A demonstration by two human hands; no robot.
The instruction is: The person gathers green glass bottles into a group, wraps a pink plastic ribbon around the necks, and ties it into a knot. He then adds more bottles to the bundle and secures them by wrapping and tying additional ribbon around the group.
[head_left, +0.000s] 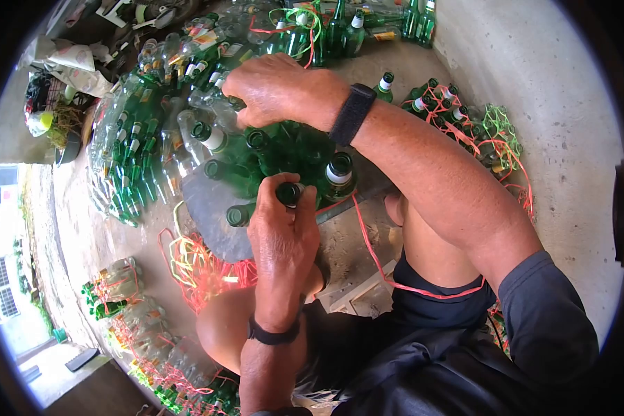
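Several green bottles [339,168] stand close together on a round grey surface [218,232] in front of my knees. My left hand [284,222] is wrapped round the neck of one green bottle [289,193] at the near side of the group. My right hand [267,87] reaches over the far side with its fingers curled down by a bottle mouth; its fingertips are partly hidden. Just left of that hand, a green bottle with a white neck label [213,137] leans outward. A red plastic strip [367,239] runs from the group across to my right thigh.
A big heap of green and clear bottles [135,139] lies at the left. Tied bottles [447,111] rest by the concrete wall [534,69] at the right. Tangled red and yellow strips [201,267] lie near my left knee. More bundled bottles [156,347] are at the lower left.
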